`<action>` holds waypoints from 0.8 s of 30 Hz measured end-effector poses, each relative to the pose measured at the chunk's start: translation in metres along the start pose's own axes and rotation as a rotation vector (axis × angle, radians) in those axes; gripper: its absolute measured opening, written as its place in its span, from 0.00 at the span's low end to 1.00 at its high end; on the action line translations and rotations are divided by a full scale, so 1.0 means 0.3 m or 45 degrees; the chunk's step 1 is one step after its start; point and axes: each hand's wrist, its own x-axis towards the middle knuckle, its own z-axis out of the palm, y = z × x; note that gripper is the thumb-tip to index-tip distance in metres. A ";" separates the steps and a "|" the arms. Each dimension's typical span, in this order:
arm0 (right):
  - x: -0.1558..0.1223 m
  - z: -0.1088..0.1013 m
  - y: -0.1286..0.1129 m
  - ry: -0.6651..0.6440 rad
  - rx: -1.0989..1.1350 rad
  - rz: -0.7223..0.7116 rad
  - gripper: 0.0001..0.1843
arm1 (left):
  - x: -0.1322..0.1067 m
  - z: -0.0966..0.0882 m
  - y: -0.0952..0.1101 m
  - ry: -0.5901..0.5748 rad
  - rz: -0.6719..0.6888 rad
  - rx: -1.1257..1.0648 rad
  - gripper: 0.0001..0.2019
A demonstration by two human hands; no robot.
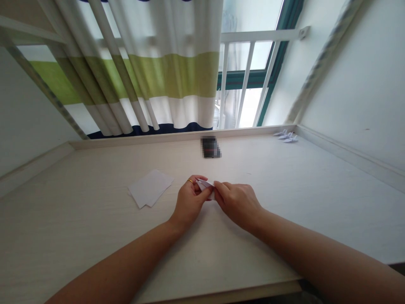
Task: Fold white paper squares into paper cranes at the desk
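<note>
Both my hands meet over the middle of the pale table, around a small piece of folded white paper (205,184). My left hand (190,200) pinches it from the left, with the thumb across its front and the fingers behind; a gold-coloured ring is on one finger. My right hand (238,200) grips the paper's right end between thumb and fingertips. Much of the paper is hidden by my fingers. To the left of my hands, a few flat white sheets of paper (152,188) lie overlapping on the table.
At the back of the table (95,236), near its raised edge, lies a dark blurred object (210,147). Several small folded paper figures (286,136) sit in the far right corner. Behind are a striped curtain (177,76) and a white railing (262,36). Walls close off both sides.
</note>
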 end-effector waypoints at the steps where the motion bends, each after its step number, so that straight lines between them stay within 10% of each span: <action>1: -0.002 0.003 0.003 0.035 0.008 -0.050 0.13 | 0.001 -0.001 0.001 0.004 0.011 -0.017 0.14; 24: 0.003 0.005 -0.028 0.083 -0.040 -0.145 0.23 | 0.000 -0.006 -0.006 0.009 0.047 -0.016 0.09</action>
